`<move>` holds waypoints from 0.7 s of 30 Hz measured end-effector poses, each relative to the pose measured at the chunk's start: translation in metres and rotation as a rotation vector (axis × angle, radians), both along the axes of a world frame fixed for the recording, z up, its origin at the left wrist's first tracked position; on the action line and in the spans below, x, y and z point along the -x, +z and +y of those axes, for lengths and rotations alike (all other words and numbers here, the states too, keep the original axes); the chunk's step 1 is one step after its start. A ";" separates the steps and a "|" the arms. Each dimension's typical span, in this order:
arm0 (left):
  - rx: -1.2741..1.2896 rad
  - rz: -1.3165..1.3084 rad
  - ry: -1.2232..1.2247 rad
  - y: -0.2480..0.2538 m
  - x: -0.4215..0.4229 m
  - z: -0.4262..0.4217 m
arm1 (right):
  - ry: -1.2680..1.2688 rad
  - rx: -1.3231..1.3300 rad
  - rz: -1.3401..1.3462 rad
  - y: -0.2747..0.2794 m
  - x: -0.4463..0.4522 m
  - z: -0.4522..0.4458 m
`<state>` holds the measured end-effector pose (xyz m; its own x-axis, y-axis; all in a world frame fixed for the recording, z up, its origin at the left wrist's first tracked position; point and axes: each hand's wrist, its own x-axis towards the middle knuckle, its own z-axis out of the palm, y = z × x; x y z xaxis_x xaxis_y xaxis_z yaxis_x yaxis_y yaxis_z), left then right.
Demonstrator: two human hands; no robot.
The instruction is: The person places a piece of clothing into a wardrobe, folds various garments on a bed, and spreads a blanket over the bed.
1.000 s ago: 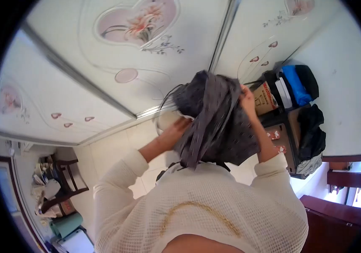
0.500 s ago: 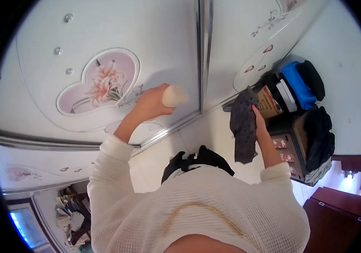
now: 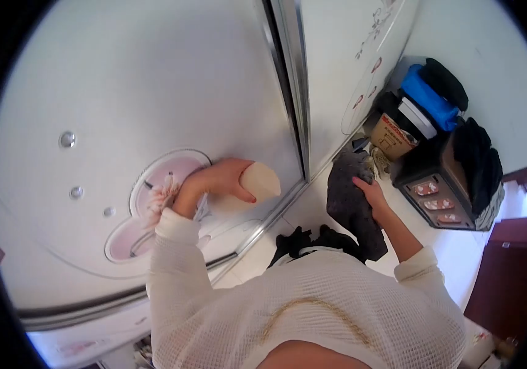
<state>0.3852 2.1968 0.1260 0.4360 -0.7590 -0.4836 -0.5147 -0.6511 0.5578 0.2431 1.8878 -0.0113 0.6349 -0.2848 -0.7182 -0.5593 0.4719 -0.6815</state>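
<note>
My left hand is wrapped around a smooth cream-coloured cylinder-like object, whose kind I cannot make out. It is close in front of the white sliding wardrobe door; whether it touches the door I cannot tell. The door carries a pink panel with a flower picture, partly hidden by my left hand and forearm. On the other side, my right hand grips a dark grey cloth near its upper part. The cloth hangs down toward my dark trousers.
Right of the cloth stands a dark storage box with black clothing on top. Behind it are a cardboard box, a blue bag and shoes. A metal door frame runs upright between the door panels.
My view has shifted upward and turned, so the flower panel sits lower. My left hand keeps the cream object but lies closer to the flower picture. The cloth still hangs from my right hand.
</note>
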 end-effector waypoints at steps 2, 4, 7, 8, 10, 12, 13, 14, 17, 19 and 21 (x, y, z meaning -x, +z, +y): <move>0.089 0.076 0.044 -0.003 0.000 0.005 | 0.252 0.232 -0.258 -0.005 -0.016 0.018; 0.088 0.082 0.016 0.000 0.000 0.007 | 0.471 0.514 -0.399 -0.011 -0.038 0.032; 0.094 0.054 -0.009 -0.003 0.000 0.011 | 0.709 0.756 -0.545 -0.006 -0.081 0.055; 0.080 0.055 -0.008 -0.004 -0.001 0.013 | 0.758 0.838 -0.514 0.004 -0.098 0.065; 0.065 0.064 -0.020 -0.008 -0.003 0.016 | 0.767 0.930 -0.575 -0.026 -0.144 0.080; 0.052 0.087 -0.015 -0.012 -0.007 0.022 | 0.857 1.096 -0.506 -0.023 -0.171 0.101; 0.052 0.088 -0.016 -0.014 -0.008 0.025 | 0.857 1.096 -0.504 -0.024 -0.174 0.108; 0.050 0.070 0.006 -0.017 -0.007 0.028 | 0.840 1.049 -0.452 -0.026 -0.172 0.116; 0.035 0.093 0.040 -0.027 -0.009 0.042 | 0.842 0.972 -0.448 -0.037 -0.169 0.133; 0.020 0.133 0.058 -0.032 -0.009 0.058 | 0.909 0.904 -0.454 -0.039 -0.169 0.147; 0.042 0.291 0.237 -0.037 -0.008 0.077 | 0.960 0.863 -0.442 -0.035 -0.164 0.162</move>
<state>0.3930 2.2734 0.0889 0.4508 -0.6754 -0.5836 -0.1682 -0.7064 0.6876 0.4074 2.0499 -0.0466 0.9635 0.1447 -0.2252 -0.0830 -0.6384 -0.7652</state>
